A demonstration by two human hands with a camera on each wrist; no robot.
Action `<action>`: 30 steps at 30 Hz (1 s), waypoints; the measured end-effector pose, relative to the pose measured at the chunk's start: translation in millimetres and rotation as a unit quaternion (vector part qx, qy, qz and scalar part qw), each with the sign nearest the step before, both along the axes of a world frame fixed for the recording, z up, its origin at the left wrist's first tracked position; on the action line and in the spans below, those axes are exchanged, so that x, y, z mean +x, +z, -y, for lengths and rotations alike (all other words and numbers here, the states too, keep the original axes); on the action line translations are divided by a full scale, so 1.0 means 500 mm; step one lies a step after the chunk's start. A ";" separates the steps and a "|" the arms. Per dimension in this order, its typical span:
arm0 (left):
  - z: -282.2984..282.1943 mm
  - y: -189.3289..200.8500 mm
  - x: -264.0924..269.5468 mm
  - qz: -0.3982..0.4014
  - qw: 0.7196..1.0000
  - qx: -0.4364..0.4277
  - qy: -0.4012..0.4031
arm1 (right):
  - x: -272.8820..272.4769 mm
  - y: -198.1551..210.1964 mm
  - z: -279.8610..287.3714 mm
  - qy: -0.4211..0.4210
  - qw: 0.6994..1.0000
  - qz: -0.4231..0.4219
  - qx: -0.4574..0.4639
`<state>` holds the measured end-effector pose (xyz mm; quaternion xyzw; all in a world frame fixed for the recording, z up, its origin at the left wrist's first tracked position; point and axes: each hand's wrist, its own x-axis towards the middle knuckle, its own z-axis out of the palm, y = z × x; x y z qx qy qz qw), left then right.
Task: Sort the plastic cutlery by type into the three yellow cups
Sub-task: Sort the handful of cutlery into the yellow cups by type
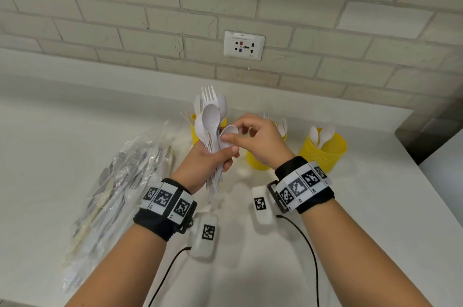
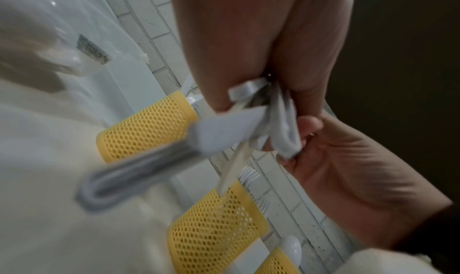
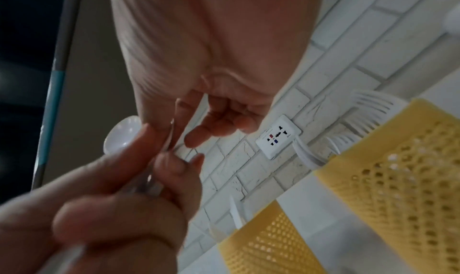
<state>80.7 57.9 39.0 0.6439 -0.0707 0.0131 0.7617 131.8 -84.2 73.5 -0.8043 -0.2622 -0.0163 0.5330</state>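
My left hand (image 1: 213, 159) grips a bundle of white plastic cutlery (image 1: 210, 129) upright above the counter, spoons and forks fanned at its top; the blurred handles (image 2: 219, 134) show in the left wrist view. My right hand (image 1: 253, 136) pinches the bowl of one spoon (image 1: 229, 132) at the bundle's right side between thumb and forefinger. Three yellow mesh cups stand behind the hands. The left cup (image 1: 194, 134) is mostly hidden by the bundle. The middle cup (image 1: 255, 161) holds forks (image 1: 281, 124). The right cup (image 1: 325, 154) holds spoons (image 1: 323, 134).
A crumpled clear plastic bag (image 1: 120, 181) with more cutlery lies on the white counter (image 1: 375, 206) at the left. A brick wall with a socket (image 1: 244, 45) rises behind the cups. The counter ends at the right. Cables (image 1: 310, 251) trail from both wristbands.
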 end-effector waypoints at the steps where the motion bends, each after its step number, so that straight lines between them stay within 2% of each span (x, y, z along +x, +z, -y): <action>1: 0.000 0.001 -0.001 0.006 1.000 -0.001 0.000 | 0.002 0.001 0.001 -0.007 0.999 -0.009 0.030; 4: -0.005 0.007 0.000 0.014 1.000 -0.019 -0.004 | 0.004 0.024 0.004 -0.010 0.990 -0.047 0.132; 8: -0.016 0.011 0.004 0.008 0.999 -0.030 0.025 | 0.002 0.059 0.019 -0.051 0.951 -0.069 0.297; 10: -0.018 0.010 0.002 -0.001 0.999 -0.027 0.045 | 0.008 0.062 0.028 -0.080 0.935 -0.067 0.340; 15: -0.010 0.007 0.001 -0.033 0.997 -0.014 0.073 | 0.004 0.037 0.022 -0.096 0.941 -0.044 0.321; 18: -0.010 0.011 0.002 -0.028 0.995 -0.011 0.092 | 0.001 0.048 0.027 -0.101 0.947 -0.037 0.304; 21: -0.003 0.018 0.004 -0.013 0.995 -0.018 0.097 | -0.015 0.055 0.022 -0.078 0.981 -0.095 0.150; 23: 0.006 0.019 0.008 -0.009 0.995 -0.042 0.085 | -0.026 0.037 0.013 -0.033 0.987 -0.146 0.056; 24: 0.009 0.018 0.009 -0.006 0.996 -0.053 0.076 | -0.028 0.027 0.010 -0.022 0.986 -0.158 0.045; 30: 0.014 0.014 0.005 -0.014 0.996 -0.065 0.055 | -0.024 0.035 0.007 -0.036 0.975 -0.170 0.140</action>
